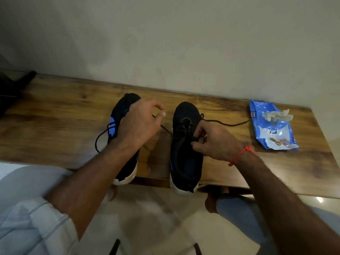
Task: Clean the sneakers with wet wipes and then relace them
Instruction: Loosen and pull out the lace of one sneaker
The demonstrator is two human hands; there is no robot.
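Left sneaker (127,137): on the surface (55,116), toe toward the wall, lace hanging loose
Left hand (141,124): over that sneaker, fingers curled, grip seemingly pinching the lace (165,128) running right
Right sneaker (185,144): parallel, heel past the surface edge, nearer the right hand
Right hand (211,140): on its eyelets, grip pinching lace there
Wipes pack (272,126): far right, used wipe atop

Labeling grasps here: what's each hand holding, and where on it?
Right hand pinches the lace at the eyelets of the right sneaker. Left hand seems to hold the lace's other end; that grip is unclear.
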